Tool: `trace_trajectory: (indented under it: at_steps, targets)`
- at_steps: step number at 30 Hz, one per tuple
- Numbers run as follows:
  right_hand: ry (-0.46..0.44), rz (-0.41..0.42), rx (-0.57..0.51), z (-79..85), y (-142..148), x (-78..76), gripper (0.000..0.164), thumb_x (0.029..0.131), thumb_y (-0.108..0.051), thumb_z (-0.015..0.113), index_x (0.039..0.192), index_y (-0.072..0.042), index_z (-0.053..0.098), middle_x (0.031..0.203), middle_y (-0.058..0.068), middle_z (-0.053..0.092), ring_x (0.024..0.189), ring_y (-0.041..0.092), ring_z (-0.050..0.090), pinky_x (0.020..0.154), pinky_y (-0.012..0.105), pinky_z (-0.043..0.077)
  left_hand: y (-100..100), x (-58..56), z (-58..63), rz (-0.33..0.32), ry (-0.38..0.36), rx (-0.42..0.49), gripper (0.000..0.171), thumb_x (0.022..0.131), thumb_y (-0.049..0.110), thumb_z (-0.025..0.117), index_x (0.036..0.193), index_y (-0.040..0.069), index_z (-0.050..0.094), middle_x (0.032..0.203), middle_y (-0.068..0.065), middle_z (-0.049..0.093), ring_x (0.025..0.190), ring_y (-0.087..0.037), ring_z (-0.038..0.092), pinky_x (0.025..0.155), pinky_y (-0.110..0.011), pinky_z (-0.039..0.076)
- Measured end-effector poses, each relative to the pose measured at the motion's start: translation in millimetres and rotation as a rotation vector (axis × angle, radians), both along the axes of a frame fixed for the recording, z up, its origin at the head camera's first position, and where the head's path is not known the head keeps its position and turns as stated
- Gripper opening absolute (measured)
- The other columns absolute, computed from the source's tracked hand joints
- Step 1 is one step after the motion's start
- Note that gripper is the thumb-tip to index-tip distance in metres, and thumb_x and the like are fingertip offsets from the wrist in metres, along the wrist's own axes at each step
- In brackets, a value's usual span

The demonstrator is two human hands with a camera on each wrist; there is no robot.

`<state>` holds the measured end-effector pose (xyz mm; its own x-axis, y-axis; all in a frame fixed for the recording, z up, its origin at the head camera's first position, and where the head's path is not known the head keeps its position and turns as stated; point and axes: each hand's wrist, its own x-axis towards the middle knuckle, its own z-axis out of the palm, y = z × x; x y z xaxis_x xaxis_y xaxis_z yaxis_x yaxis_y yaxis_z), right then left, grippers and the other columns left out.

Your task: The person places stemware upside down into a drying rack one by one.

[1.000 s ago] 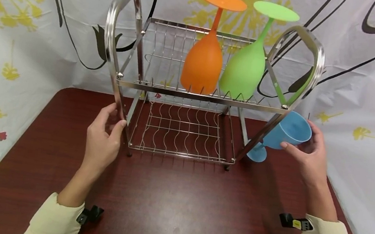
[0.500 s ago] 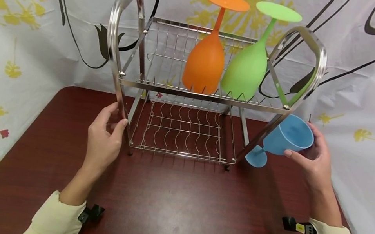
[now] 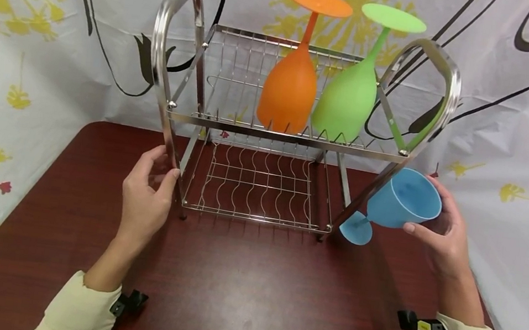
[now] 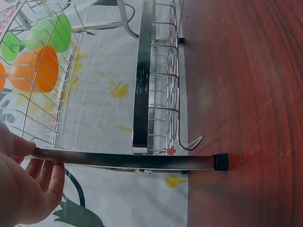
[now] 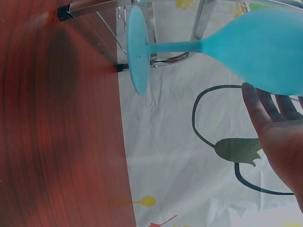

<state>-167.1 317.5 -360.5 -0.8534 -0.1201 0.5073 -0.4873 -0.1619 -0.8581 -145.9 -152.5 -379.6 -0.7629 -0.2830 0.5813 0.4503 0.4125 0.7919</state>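
With thumb and fingers round its bowl, my right hand (image 3: pixel 442 238) holds a blue goblet (image 3: pixel 396 207) beside the right leg of a metal dish rack (image 3: pixel 268 133). The goblet leans, its mouth up toward the right and its foot low on the left; the right wrist view shows its stem and round foot (image 5: pixel 138 52). My left hand (image 3: pixel 147 194) pinches the rack's left front leg (image 4: pixel 123 160) between thumb and fingers. On the upper tier an orange goblet (image 3: pixel 289 90) and a green goblet (image 3: pixel 348 98) stand upside down, side by side.
The rack's lower tier (image 3: pixel 260 178) has wavy wires. It stands on a dark red-brown wooden table (image 3: pixel 229 277). Behind and at the sides hangs a white cloth (image 3: pixel 85 41) with yellow and black flower prints.
My right hand has brought the blue goblet down a little and toward me, with its foot shifting slightly left. My left hand stays on the rack leg.
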Motion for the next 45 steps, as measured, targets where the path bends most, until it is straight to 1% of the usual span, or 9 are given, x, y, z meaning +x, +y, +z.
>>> trace_trajectory:
  at_steps: [5, 12, 18, 25, 31, 35, 39, 43, 45]
  targets:
    - [0.01, 0.032, 0.002, 1.0, -1, 1.2, 0.084, 0.064, 0.028, 0.046, 0.144, 0.013, 0.03, 0.136, 0.023, 0.047, 0.119, 0.03, 0.048, 0.093, 0.028, 0.05, 0, 0.6, 0.3, 0.003, 0.001, 0.0, 0.036, 0.088, -0.007, 0.064, 0.123, -0.004, 0.06, 0.103, -0.018, 0.065, 0.087, -0.009, 0.061, 0.076, -0.01, 0.05]
    - [-0.004, 0.029, 0.034, 2.8, -2, 4.7, 0.085, 0.063, 0.026, 0.046, 0.145, 0.011, 0.031, 0.136, 0.021, 0.048, 0.119, 0.029, 0.048, 0.094, 0.028, 0.048, -1, 0.8, -1.3, 0.007, -0.009, 0.003, 0.037, 0.086, -0.01, 0.065, 0.122, -0.005, 0.059, 0.103, -0.018, 0.065, 0.088, -0.008, 0.06, 0.076, -0.011, 0.05]
    - [0.002, 0.051, 0.056, 6.7, -3, 8.4, 0.086, 0.062, 0.025, 0.048, 0.145, 0.012, 0.03, 0.138, 0.021, 0.046, 0.119, 0.028, 0.048, 0.094, 0.027, 0.048, -1, 1.3, -1.8, 0.01, -0.012, 0.008, 0.037, 0.086, -0.01, 0.064, 0.122, -0.004, 0.06, 0.103, -0.018, 0.066, 0.088, -0.01, 0.061, 0.077, -0.011, 0.05]
    - [0.018, 0.064, 0.085, 12.9, -4, 15.4, 0.085, 0.063, 0.024, 0.051, 0.144, 0.014, 0.029, 0.14, 0.023, 0.045, 0.12, 0.027, 0.049, 0.093, 0.026, 0.049, 0, 1.1, -3.4, 0.013, 0.009, 0.023, 0.038, 0.085, -0.01, 0.065, 0.122, -0.005, 0.061, 0.104, -0.019, 0.065, 0.091, -0.013, 0.06, 0.077, -0.01, 0.049]
    - [0.003, 0.062, 0.098, 17.1, -5, 19.9, 0.085, 0.062, 0.023, 0.052, 0.144, 0.013, 0.03, 0.137, 0.022, 0.047, 0.118, 0.027, 0.051, 0.092, 0.025, 0.051, 0, 3.1, -1.3, 0.011, 0.01, 0.03, 0.036, 0.085, -0.01, 0.064, 0.121, -0.005, 0.062, 0.105, -0.018, 0.065, 0.094, -0.014, 0.06, 0.079, -0.011, 0.05]
    - [0.006, 0.071, 0.097, 19.1, -7, 21.0, 0.085, 0.062, 0.024, 0.051, 0.144, 0.014, 0.03, 0.136, 0.022, 0.048, 0.118, 0.027, 0.051, 0.091, 0.025, 0.051, 0, 3.4, -0.4, 0.019, 0.013, 0.026, 0.035, 0.086, -0.01, 0.063, 0.12, -0.005, 0.062, 0.104, -0.018, 0.065, 0.092, -0.014, 0.06, 0.078, -0.011, 0.05]
    - [0.038, 0.111, 0.095, 22.4, -11, 22.2, 0.086, 0.06, 0.026, 0.053, 0.142, 0.017, 0.029, 0.136, 0.023, 0.048, 0.118, 0.028, 0.051, 0.091, 0.026, 0.051, 1, 3.3, 0.2, 0.016, 0.019, 0.031, 0.035, 0.086, -0.01, 0.063, 0.12, -0.005, 0.062, 0.104, -0.019, 0.065, 0.091, -0.014, 0.06, 0.077, -0.011, 0.05]
    - [0.066, 0.171, 0.118, 27.4, -18, 24.8, 0.089, 0.058, 0.029, 0.057, 0.141, 0.02, 0.028, 0.135, 0.025, 0.048, 0.117, 0.029, 0.052, 0.09, 0.027, 0.053, 1, 4.0, -0.1, 0.014, 0.02, 0.043, 0.034, 0.086, -0.01, 0.062, 0.12, -0.005, 0.062, 0.103, -0.019, 0.065, 0.093, -0.013, 0.06, 0.077, -0.011, 0.05]
    - [0.065, 0.19, 0.136, 30.3, -22, 26.5, 0.09, 0.057, 0.03, 0.058, 0.14, 0.02, 0.027, 0.134, 0.026, 0.048, 0.115, 0.029, 0.053, 0.088, 0.027, 0.054, 1, 4.3, -0.1, 0.015, 0.019, 0.049, 0.034, 0.086, -0.01, 0.061, 0.12, -0.005, 0.063, 0.104, -0.019, 0.065, 0.094, -0.013, 0.06, 0.077, -0.012, 0.05]
